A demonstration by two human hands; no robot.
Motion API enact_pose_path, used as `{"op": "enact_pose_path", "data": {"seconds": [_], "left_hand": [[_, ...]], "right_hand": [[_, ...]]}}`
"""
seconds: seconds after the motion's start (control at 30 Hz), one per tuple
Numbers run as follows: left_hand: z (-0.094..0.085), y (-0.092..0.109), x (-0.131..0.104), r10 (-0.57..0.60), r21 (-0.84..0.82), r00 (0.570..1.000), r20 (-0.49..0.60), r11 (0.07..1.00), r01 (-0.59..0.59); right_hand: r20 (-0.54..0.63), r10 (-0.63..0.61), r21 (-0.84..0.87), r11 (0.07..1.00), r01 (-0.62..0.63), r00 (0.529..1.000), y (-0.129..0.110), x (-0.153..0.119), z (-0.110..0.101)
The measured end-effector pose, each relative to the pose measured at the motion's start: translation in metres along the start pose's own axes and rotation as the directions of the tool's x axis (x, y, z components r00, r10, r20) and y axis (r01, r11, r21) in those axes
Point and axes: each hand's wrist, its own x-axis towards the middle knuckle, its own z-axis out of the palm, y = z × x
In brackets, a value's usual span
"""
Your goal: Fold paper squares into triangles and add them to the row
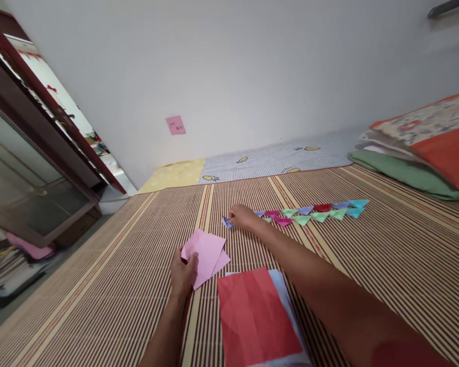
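My left hand point(183, 272) is closed on pink paper sheets point(208, 250), the thumb on top and the sheets fanned slightly apart. Farther out, my right hand point(241, 216) has its fingers pinched on a small blue folded paper piece point(226, 222) at the left end of two rows. Those rows hold several folded paper triangles point(301, 220) in green, magenta, red, blue and cyan, lying on the striped mat. Part of the rows is hidden behind my right hand. Nearer me lies a stack of red paper point(258, 316) over light blue sheets.
A striped mat point(110, 275) covers the surface, with a patterned cloth point(268, 165) along the wall. Folded bedding and a pillow point(439, 137) are piled at the right. A pink note point(175, 125) is on the wall. At the left stands a door point(26, 153).
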Motion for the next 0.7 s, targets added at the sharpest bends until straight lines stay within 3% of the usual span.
{"op": "enact_pose_path", "data": {"seconds": [0.2, 0.53, 0.7], "left_hand": [[0.002, 0.000, -0.003, 0.028, 0.025, 1.000, -0.015, 0.999, -0.027], [0.001, 0.005, -0.005, 0.029, 0.036, 0.999, -0.021, 0.999, -0.028], [0.001, 0.007, -0.007, 0.024, 0.015, 1.000, -0.011, 1.000, -0.024]], "right_hand": [[0.024, 0.062, -0.139, 0.989, -0.058, 0.998, -0.009, 0.014, 0.015], [0.021, 0.017, -0.236, 0.972, -0.011, 1.000, -0.004, 0.052, -0.009], [0.042, -0.018, -0.240, 0.970, 0.028, 0.999, -0.002, 0.067, -0.003]]}}
